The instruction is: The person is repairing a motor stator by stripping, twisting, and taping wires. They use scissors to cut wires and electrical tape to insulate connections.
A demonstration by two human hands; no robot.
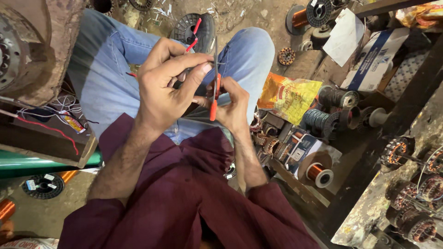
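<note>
A cluttered motor-winding workshop floor is seen from above, with the work done over the lap of a seated person in blue jeans (106, 69) and a maroon shirt (184, 198). The left hand (164, 87) is closed in a pinch, thumb against forefinger, on a thin red wire (194, 34) whose free end rises above the knuckles; it is held taut, apparently so that the tool can meet it squarely. The right hand (233, 108) is clenched round an orange-handled cutter (214, 94), its narrow metal tip pointing up and lying against the wire just beside the left thumb. Both hands are kept close together above the knees, presumably for steadiness. Copper wire spools (318, 174) and dark wire reels (323, 121) lie within reach to the right, near a yellow packet (290, 94). Wound stators (397, 152) are ranged on a bench at far right.
</note>
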